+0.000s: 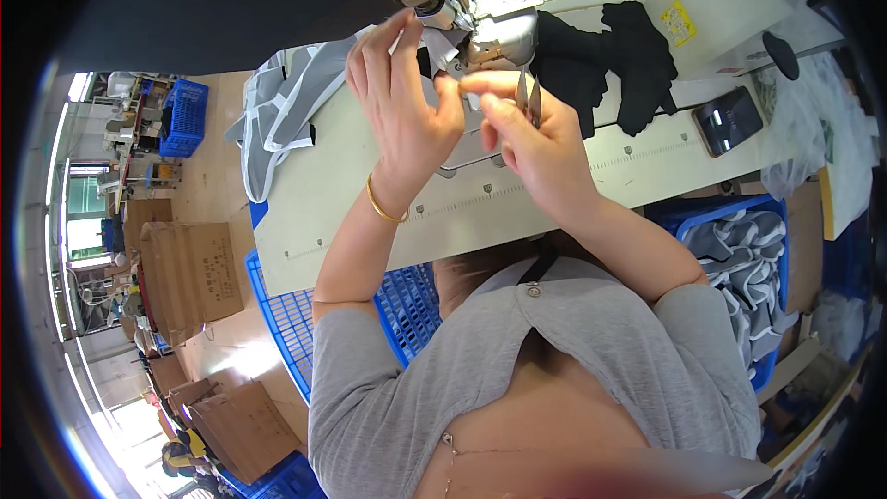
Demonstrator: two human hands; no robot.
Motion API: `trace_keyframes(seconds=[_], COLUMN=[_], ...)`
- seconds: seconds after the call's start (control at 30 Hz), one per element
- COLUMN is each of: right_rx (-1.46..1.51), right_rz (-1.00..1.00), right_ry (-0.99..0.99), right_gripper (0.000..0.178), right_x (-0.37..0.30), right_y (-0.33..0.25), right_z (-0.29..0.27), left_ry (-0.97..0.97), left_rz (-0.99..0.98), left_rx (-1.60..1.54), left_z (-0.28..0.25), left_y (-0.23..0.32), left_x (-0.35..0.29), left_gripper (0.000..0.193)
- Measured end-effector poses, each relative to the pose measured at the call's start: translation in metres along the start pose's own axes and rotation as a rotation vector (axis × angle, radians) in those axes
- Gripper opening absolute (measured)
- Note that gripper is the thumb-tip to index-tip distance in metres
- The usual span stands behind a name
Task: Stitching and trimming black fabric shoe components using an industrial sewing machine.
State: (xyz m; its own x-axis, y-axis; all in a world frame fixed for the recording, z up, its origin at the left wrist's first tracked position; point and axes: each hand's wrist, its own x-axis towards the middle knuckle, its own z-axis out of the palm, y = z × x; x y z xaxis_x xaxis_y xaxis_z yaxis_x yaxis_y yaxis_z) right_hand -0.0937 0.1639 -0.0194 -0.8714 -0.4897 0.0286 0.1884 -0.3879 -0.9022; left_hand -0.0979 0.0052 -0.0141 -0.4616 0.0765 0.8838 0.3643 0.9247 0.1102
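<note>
At the sewing machine (485,42), my left hand (399,97) is raised beside the needle area with its fingers stretched out. Its fingertips reach up to the metal parts by the presser foot, and its thumb meets my right index fingertip. My right hand (540,143) is closed round a small pair of thread snips (529,98), their pointed blades sticking up past the fingers. A bit of white-edged cloth shows between the hands and the machine, mostly hidden. Grey pieces with white binding (309,97) lie to the left of my left hand, hanging over the table edge.
Black cloth (637,60) lies right of the machine, with a dark phone (728,120) beyond it. A ruler scale runs along the white table (370,231). Blue crates stand below, the right crate (783,259) holding grey pieces. Cardboard boxes (189,277) stand on the floor at left.
</note>
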Motion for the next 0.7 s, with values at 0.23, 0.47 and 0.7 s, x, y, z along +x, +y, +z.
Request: trace_keyframes(seconds=[0.23, 0.47, 0.7], right_rx=[-0.412, -1.020, -0.592], right_rz=[-0.320, -1.183, 0.055], right_ry=[-0.101, 0.025, -0.610], right_gripper=[0.021, 0.045, 0.022], right_x=[-0.005, 0.018, -0.007], right_y=[0.008, -0.003, 0.002], right_z=[-0.004, -0.009, 0.008], left_ry=[-0.104, -0.109, -0.501], left_rz=[0.012, 0.023, -0.755], left_rx=[0.135, 0.057, -0.484], left_z=[0.017, -0.069, -0.121], left_y=[-0.034, -0.019, 0.000], left_x=[0.010, -0.008, -0.030], left_gripper=[0.032, 0.019, 0.015])
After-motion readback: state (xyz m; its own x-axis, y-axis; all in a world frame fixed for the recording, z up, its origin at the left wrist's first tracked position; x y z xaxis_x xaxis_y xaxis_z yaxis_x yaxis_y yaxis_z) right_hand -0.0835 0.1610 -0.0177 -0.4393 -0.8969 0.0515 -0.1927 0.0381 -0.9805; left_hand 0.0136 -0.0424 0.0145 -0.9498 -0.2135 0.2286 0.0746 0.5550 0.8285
